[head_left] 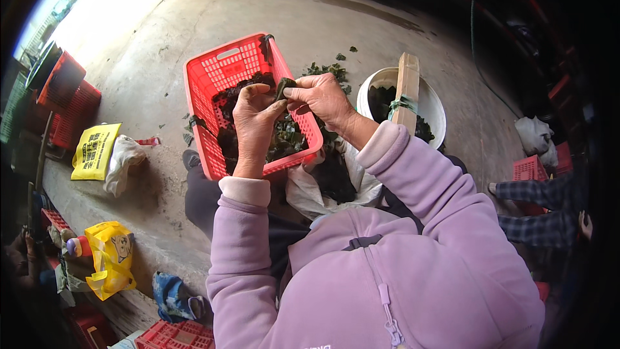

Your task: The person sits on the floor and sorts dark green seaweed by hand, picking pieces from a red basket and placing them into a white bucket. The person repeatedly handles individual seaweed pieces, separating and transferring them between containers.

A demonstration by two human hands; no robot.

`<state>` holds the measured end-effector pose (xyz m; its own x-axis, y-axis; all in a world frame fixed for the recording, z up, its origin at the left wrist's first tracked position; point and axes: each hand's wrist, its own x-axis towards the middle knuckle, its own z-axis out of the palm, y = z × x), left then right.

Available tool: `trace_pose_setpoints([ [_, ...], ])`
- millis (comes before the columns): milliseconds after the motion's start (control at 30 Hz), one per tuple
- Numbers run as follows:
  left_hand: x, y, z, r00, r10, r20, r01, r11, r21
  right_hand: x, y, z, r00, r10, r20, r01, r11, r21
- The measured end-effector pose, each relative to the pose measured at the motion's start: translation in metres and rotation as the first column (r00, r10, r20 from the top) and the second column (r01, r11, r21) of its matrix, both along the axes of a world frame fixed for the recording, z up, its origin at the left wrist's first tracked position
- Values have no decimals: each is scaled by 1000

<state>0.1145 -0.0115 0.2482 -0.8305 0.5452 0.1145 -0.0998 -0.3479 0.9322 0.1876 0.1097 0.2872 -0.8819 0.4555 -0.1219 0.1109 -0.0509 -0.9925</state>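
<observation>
Above a red plastic basket [300,155], both my hands meet at a small dark green leafy piece [284,88], perhaps seaweed. My right hand [326,101] pinches it between thumb and fingers. The fingers of my left hand [255,119] are curled around its near side, thumb and fingertips against it. Dark, wet-looking leafy matter [284,136] partly fills the basket under my hands, and my hands hide some of it. Between my legs lies a white sack [307,190], its mouth spread, with more dark leafy matter showing inside.
A white bucket [439,106] with dark leaves stands to the right, a wooden board [407,84] tied across it with green string. Leafy scraps [326,71] lie on the concrete floor. Yellow bags [111,255] and red crates [68,100] sit left. Another person's checked legs [536,210] show at right.
</observation>
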Motion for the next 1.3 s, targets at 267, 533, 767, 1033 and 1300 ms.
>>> trace_pose_setpoints([
  [267, -7, -16, -28, 981, -149, 125, 173, 963, -208, 3, 5, 2, 984, -19, -177, 23, 1000, 20],
  [533, -4, -14, -19, 948, -315, -35, 307, 940, -149, 8, 14, -3, 997, 36, 66, -17, 963, -268],
  [767, -4, -25, -41, 885, -426, 185, 461, 855, -237, -1, 22, 31, 975, -150, -162, 142, 988, -58],
  [1033, -34, -27, -79, 957, -291, -6, 288, 949, -128, -41, 44, 157, 820, -113, -561, 185, 980, 72],
  [1300, -46, -26, -148, 979, -152, 137, 181, 955, -235, -60, 57, 261, 625, -243, -742, 400, 916, 37],
])
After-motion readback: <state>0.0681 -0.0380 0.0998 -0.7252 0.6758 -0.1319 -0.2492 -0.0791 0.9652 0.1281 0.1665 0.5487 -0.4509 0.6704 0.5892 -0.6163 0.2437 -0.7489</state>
